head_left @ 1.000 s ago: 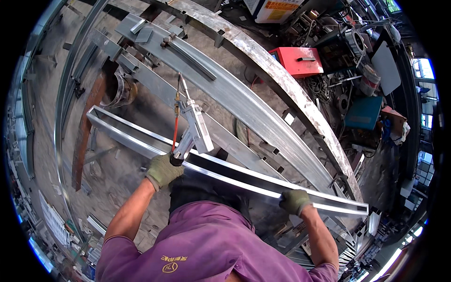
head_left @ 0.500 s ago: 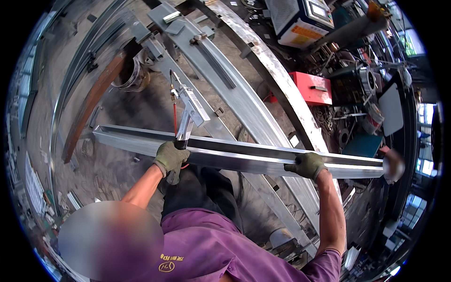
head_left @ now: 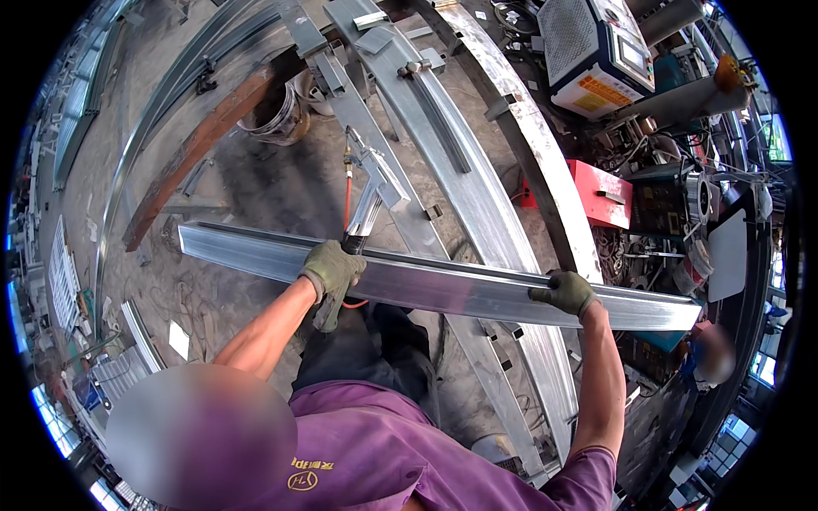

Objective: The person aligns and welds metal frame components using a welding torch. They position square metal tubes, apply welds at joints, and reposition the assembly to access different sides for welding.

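Note:
A long silver metal channel [head_left: 477, 294] lies crosswise before me, its broad shiny face toward me and its open side showing as a dark slot along the top. My right hand [head_left: 567, 293], in a green glove, grips its upper edge toward the right end. My left hand [head_left: 332, 271], gloved alike, is closed around the black grip of a silver gun-shaped tool [head_left: 372, 192] and rests against the channel. That tool points away from me, with a red hose [head_left: 348, 200] running along it. Some left fingertips are hidden.
Long steel beams [head_left: 477, 204] run diagonally beyond and beneath the channel. A rusty brown bar [head_left: 200, 149] and a dirty bucket [head_left: 277, 123] stand far left. On the right are a red box [head_left: 599, 194], a machine with a screen [head_left: 596, 55], and a blurred person [head_left: 711, 358] past the channel's end.
The channel has tilted so its near face shows more and its slot looks narrower. Its right end sits slightly lower. My left hand and the tool have shifted right in view, along with the background.

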The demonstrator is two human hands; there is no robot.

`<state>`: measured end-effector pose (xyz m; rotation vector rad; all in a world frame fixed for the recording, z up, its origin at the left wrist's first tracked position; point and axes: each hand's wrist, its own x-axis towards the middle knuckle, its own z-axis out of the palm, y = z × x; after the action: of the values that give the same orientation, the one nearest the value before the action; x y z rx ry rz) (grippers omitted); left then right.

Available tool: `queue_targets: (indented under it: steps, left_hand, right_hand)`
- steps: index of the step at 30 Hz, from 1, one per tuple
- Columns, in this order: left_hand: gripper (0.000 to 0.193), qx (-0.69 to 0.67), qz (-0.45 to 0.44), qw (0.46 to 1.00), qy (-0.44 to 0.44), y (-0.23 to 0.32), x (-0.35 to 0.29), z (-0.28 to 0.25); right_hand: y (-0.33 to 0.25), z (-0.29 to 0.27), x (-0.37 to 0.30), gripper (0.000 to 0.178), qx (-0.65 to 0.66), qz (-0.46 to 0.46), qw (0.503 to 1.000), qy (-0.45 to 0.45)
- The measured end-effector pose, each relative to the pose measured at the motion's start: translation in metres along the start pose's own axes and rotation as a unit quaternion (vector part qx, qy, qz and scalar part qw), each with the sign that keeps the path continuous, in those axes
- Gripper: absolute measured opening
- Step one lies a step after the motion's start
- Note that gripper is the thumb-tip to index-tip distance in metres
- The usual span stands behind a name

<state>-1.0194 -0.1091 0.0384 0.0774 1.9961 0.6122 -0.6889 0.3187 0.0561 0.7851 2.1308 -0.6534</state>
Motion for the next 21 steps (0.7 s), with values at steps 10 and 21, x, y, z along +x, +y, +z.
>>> queue_targets:
  steps: [10,21]
  left_hand:
    - [0.025,-0.039,0.032,0.999,-0.014,-0.002,0.011,-0.002]
    - [0.017,-0.174,0.122,0.977,-0.014,-0.051,0.011,0.008]
  right_hand:
    - [0.018,0.012,0.036,0.082,0.041,0.014,0.999,-0.032]
    - [-0.007,0.03,0.018,0.077,0.022,-0.028,0.998,0.057]
